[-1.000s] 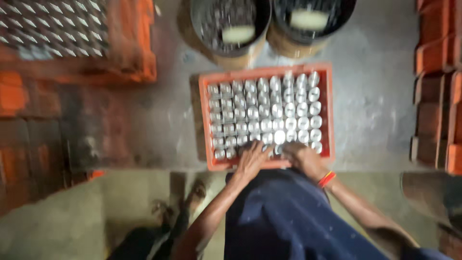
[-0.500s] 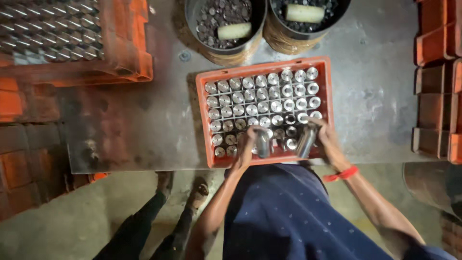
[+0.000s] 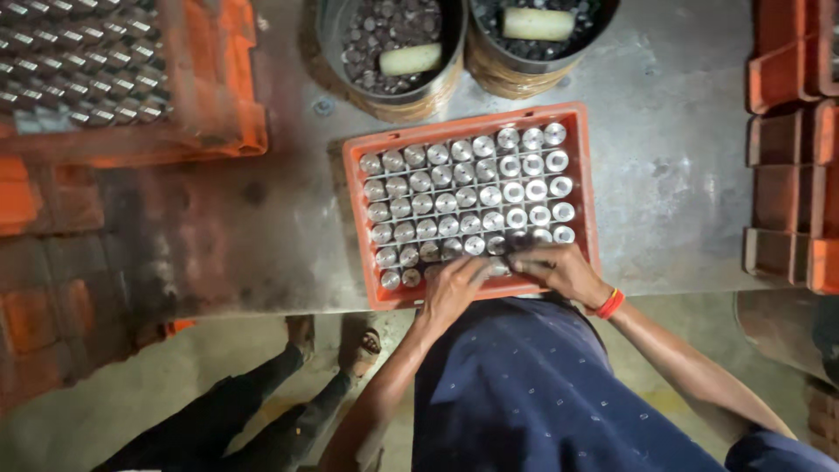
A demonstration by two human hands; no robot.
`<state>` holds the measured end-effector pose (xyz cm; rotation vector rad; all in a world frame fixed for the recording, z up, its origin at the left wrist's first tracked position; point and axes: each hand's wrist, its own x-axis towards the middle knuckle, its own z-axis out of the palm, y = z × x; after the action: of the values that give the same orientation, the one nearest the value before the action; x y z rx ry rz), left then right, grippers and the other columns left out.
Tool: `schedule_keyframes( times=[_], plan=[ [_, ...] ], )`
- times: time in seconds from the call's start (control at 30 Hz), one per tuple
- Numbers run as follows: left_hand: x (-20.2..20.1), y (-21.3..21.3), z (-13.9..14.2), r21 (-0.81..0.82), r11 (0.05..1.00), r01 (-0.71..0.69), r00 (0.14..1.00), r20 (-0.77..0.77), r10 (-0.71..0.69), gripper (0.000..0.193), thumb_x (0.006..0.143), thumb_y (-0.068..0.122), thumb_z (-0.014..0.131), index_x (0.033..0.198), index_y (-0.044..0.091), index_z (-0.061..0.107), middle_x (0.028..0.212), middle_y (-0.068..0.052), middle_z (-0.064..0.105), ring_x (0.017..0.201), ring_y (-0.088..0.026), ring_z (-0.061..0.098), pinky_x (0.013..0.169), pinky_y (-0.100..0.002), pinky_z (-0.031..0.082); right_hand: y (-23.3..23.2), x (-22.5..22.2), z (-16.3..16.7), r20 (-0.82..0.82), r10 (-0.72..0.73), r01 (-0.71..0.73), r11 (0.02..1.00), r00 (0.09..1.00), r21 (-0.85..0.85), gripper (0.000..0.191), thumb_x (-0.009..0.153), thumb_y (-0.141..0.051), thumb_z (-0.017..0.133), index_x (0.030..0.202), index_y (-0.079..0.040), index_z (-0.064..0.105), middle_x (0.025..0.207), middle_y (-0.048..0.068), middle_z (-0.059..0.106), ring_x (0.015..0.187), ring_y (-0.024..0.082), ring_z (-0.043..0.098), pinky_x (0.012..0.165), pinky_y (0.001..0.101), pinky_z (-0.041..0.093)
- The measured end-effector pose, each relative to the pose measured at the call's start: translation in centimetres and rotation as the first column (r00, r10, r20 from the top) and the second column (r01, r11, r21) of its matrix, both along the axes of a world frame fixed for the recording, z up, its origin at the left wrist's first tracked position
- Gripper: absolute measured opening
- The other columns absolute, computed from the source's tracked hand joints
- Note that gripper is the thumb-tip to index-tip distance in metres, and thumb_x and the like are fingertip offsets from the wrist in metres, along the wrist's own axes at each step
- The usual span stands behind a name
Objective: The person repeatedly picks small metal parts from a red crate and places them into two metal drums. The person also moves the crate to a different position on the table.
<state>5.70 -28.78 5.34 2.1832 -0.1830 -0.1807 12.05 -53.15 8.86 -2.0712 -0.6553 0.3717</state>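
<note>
Head view: a person bends over an orange crate (image 3: 354,210) on a grey metal table (image 3: 682,201).
Left hand (image 3: 450,288): rests on the near edge of the crate, fingers bent down among the metal cylinders (image 3: 454,205) of the front row; whether they grip one I cannot tell.
Right hand (image 3: 559,269): lies just beside the left hand, fingers stretched flat and pointing left across the front row, touching the cylinder tops; whether they hold anything I cannot tell.
Wristband (image 3: 610,303): red and orange, on the right wrist.
Cylinders: stand upright in rows in the crate, filling it from just under the fingertips out to the far wall.
Beyond the fingers: two round tubs, the left tub (image 3: 389,48) and the right tub (image 3: 542,35), each full of small dark metal parts with a pale roll lying on top.
Left of the fingers, well apart: another orange crate (image 3: 131,79) loaded with rows of cylinders, blurred.
Right of the fingers: stacked orange crates (image 3: 791,149) at the table's edge.
Below the left hand: another person's dark trouser legs (image 3: 236,415) and sandalled feet (image 3: 363,345) on the floor.
</note>
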Motion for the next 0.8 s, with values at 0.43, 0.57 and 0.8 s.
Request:
schedule_keyframes(
  times=[0.43, 0.57, 0.8],
  plan=[
    [16.1, -8.5, -5.7, 0.383, 0.869, -0.313, 0.936, 0.281, 0.213, 0.032, 0.089, 0.036, 0.076, 0.108, 0.01, 0.074, 0.119, -0.02, 0.061, 0.101, -0.033, 0.062, 0.076, -0.046, 0.058, 0.0, 11.6, -4.8, 0.472, -0.17, 0.33, 0.902, 0.865, -0.28, 0.017, 0.091, -0.016, 0.077, 0.106, -0.009, 0.077, 0.093, 0.012, 0.076, 0.086, 0.033, 0.058, 0.084, 0.0422, 0.049],
    [15.9, -5.4, -6.5, 0.214, 0.961, -0.174, 0.956, 0.271, 0.112, 0.037, 0.095, 0.041, 0.077, 0.111, 0.008, 0.075, 0.112, -0.012, 0.065, 0.103, -0.025, 0.065, 0.076, -0.039, 0.059, -2.6, 12.3, -3.9, 0.326, -0.157, 0.211, 0.967, 0.932, -0.139, 0.026, 0.087, -0.024, 0.083, 0.109, -0.009, 0.08, 0.085, 0.012, 0.072, 0.082, 0.03, 0.057, 0.08, 0.0421, 0.048],
    [12.2, -5.4, -3.6, -0.359, 0.812, -0.461, 0.856, 0.063, 0.514, 0.037, 0.099, 0.041, 0.077, 0.123, 0.012, 0.074, 0.118, -0.008, 0.074, 0.111, -0.023, 0.07, 0.098, -0.041, 0.054, -4.0, 9.8, -2.7, -0.708, -0.219, 0.701, 0.497, 0.671, 0.511, 0.055, 0.1, -0.06, 0.056, 0.132, -0.015, 0.058, 0.106, 0.001, 0.069, 0.095, 0.015, 0.062, 0.085, 0.0325, 0.049]
  ],
)
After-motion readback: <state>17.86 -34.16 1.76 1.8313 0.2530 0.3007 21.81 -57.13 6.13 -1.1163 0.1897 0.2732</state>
